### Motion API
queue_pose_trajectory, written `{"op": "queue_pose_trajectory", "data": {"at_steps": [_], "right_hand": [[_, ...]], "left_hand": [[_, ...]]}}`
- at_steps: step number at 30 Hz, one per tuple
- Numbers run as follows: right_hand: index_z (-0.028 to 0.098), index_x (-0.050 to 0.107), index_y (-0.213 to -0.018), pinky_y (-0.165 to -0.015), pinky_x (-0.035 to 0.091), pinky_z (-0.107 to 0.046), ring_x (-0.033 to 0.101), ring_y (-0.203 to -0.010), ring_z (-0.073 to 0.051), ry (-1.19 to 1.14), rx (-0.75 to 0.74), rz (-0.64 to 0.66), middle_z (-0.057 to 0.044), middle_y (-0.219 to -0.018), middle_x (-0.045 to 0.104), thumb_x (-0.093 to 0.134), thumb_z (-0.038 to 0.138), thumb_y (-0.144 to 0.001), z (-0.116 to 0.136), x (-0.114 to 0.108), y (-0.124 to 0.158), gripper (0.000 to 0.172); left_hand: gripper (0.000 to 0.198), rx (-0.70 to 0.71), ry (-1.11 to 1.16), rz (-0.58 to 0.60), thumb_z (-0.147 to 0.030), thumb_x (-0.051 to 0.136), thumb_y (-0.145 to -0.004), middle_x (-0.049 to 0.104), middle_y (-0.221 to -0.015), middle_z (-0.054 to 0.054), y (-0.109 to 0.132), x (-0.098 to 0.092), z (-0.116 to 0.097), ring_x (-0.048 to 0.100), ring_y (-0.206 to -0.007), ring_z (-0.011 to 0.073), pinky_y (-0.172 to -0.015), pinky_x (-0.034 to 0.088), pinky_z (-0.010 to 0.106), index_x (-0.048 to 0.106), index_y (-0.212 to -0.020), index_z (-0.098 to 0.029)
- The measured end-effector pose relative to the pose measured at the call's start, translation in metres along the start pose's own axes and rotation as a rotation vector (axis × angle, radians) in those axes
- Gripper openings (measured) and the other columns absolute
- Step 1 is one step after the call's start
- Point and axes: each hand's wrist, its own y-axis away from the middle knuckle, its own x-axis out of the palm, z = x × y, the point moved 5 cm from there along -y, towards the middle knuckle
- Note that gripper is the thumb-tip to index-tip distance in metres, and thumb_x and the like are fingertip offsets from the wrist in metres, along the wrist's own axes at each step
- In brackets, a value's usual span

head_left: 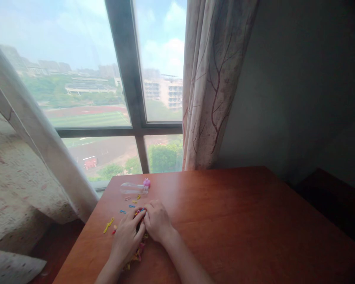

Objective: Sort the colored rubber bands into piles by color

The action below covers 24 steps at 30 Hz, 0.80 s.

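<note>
My left hand [128, 232] and my right hand [157, 220] meet at the left part of the table, fingers curled around a small heap of coloured loops that look like hair ties [141, 211]. The hands hide most of this heap. More pink and yellow ties [138, 254] lie beneath and in front of my left hand. Scattered beyond it are a yellow tie [108, 225], blue ties [131, 206] and a pale pink tie [127, 198]. A clear plastic bottle [131, 188] rests on its side farther back, with a pink top [147, 182] at its right end.
The reddish-brown wooden table [239, 221] stretches to the right of my hands. Behind it are a window [137, 130] and a patterned curtain [207, 118]. Another curtain [47, 165] hangs beside the table's left edge.
</note>
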Motion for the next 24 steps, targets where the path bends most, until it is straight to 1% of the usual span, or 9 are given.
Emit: {"op": "queue_pose_trajectory", "data": {"at_steps": [3,7,13,16,20,24], "right_hand": [[0.017,0.065,-0.098,-0.089,0.042,-0.031,0.054,-0.097,-0.021,-0.019,0.013,-0.011,-0.007,-0.099,0.064,0.048,0.010,-0.089,-0.009,-0.010,0.011,0.020],[0.017,0.065,-0.097,-0.089,0.042,-0.031,0.054,-0.097,-0.020,-0.052,0.040,-0.041,-0.007,-0.100,0.064,0.046,0.008,-0.089,-0.020,-0.027,0.027,0.023],[0.019,0.066,-0.094,-0.084,0.044,-0.030,0.055,-0.091,-0.020,-0.119,0.106,-0.109,-0.005,-0.094,0.066,0.043,0.007,-0.087,-0.039,-0.051,0.050,0.027],[0.019,0.066,-0.092,-0.082,0.044,-0.030,0.056,-0.090,-0.020,-0.155,0.137,-0.148,-0.005,-0.094,0.067,0.040,0.007,-0.086,-0.049,-0.062,0.061,0.029],[0.019,0.067,-0.090,-0.079,0.045,-0.030,0.059,-0.087,-0.020,-0.189,0.189,-0.200,-0.006,-0.090,0.068,0.038,0.010,-0.086,-0.064,-0.075,0.075,0.031],[0.019,0.068,-0.087,-0.078,0.047,-0.030,0.061,-0.086,-0.021,-0.205,0.240,-0.260,-0.007,-0.088,0.068,0.039,0.013,-0.086,-0.078,-0.087,0.087,0.030]], "left_hand": [[0.034,-0.016,0.036,0.008,-0.025,0.046,-0.086,0.069,-0.116,0.007,0.001,0.005,-0.021,0.064,-0.105,0.0260,-0.091,0.052,0.043,0.073,-0.107,-0.025],[0.035,-0.010,0.075,0.016,-0.021,0.048,-0.083,0.070,-0.112,0.007,0.002,0.016,-0.041,0.063,-0.104,0.0253,-0.092,0.051,0.043,0.073,-0.107,-0.025],[0.032,0.017,0.140,0.053,-0.020,0.050,-0.084,0.069,-0.113,0.008,0.003,0.030,-0.072,0.062,-0.105,0.0260,-0.092,0.050,0.043,0.073,-0.105,-0.025],[0.030,0.031,0.173,0.079,-0.020,0.051,-0.085,0.068,-0.112,0.008,0.002,0.034,-0.090,0.062,-0.105,0.0255,-0.092,0.049,0.042,0.072,-0.106,-0.025],[0.030,0.052,0.217,0.107,-0.020,0.054,-0.084,0.068,-0.112,0.007,-0.001,0.044,-0.111,0.062,-0.104,0.0253,-0.091,0.049,0.042,0.072,-0.107,-0.027],[0.028,0.059,0.257,0.119,-0.016,0.055,-0.083,0.068,-0.113,0.008,-0.002,0.055,-0.130,0.061,-0.105,0.0258,-0.092,0.049,0.042,0.074,-0.102,-0.025]]}}
